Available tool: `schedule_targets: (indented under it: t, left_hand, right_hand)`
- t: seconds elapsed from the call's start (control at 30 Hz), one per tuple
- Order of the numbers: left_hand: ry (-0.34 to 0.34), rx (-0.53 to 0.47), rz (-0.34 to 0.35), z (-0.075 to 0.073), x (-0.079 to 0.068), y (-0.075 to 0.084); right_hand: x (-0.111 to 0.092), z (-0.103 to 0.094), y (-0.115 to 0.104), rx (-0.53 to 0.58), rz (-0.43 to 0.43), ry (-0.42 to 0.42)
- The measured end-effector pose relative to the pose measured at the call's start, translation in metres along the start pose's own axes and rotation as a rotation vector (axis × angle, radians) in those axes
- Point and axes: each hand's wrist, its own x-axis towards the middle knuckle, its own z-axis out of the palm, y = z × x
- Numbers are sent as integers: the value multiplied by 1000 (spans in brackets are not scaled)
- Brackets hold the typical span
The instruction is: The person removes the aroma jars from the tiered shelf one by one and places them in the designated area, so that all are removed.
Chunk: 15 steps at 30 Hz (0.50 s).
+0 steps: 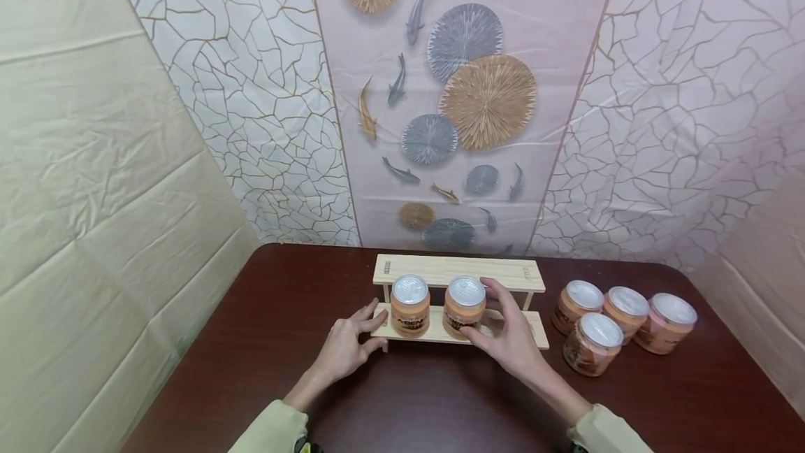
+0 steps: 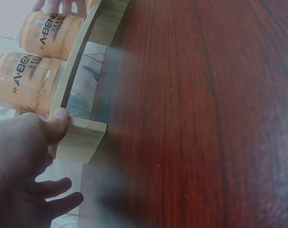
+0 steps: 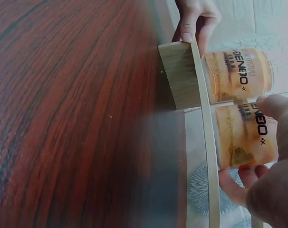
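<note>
A two-tier light wooden rack (image 1: 458, 270) stands on the table, with two orange labelled jars with clear lids on its lower shelf. My right hand (image 1: 512, 341) holds the right jar (image 1: 464, 305) between thumb and fingers, its base at the shelf board. Just left of it stands the other jar (image 1: 410, 307), upright with a small gap between them. At the rack's left end, my left hand (image 1: 342, 348) grips the lower shelf. The left wrist view shows that thumb (image 2: 61, 118) on the shelf's end near the leg (image 2: 80, 140).
To the right of the rack, several similar jars stand in a cluster, including a front one (image 1: 592, 344) and a right one (image 1: 666, 324). Dark reddish wood makes up the tabletop (image 1: 440, 404). A patterned cloth (image 1: 440, 180) hangs behind the table.
</note>
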Motion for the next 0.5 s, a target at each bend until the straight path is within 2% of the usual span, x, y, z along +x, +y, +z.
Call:
schedule_targets:
  t: [0.17, 0.5]
  left_hand:
    - [-4, 1, -2, -1, 1, 0]
    - [0, 1, 8, -1, 0, 0]
  right_hand:
    - [2, 3, 2, -53, -28, 15]
    - [3, 9, 1, -106, -18, 43]
